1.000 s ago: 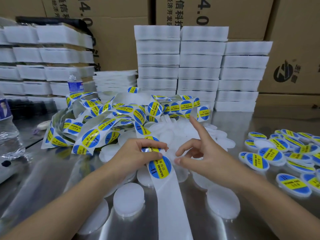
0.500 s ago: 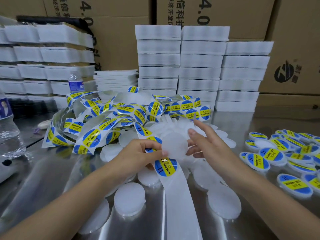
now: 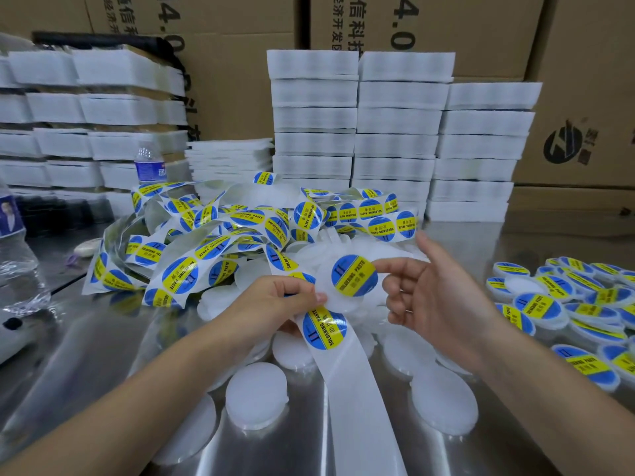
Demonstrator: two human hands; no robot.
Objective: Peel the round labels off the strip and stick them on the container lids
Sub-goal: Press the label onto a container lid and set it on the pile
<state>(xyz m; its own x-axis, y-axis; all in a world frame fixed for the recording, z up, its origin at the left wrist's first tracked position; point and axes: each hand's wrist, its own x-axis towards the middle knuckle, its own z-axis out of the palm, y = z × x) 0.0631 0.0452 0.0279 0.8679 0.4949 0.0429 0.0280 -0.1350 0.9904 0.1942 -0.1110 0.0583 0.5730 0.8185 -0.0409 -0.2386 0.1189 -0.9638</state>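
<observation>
Right now your left hand [image 3: 275, 297] pinches the strip [image 3: 347, 365] just above its next label [image 3: 324, 329], while your right hand [image 3: 436, 297], fingers loosely curled, holds a white lid [image 3: 338, 304] at its edge, a round label [image 3: 354, 275] on it. Press unevenly and that label could wrinkle or sit off-centre; tug the strip and the tangled heap [image 3: 213, 245] may snag. Labels read "SOLDERING PASTE"; finished lids [image 3: 549, 304] lie right.

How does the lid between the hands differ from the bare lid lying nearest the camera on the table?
The held lid carries a blue-and-yellow label; the bare lid is plain white. The held lid is up off the table, tilted, between the left hand and right hand; the bare lid lies flat, untouched. Both are round, translucent white.
</observation>
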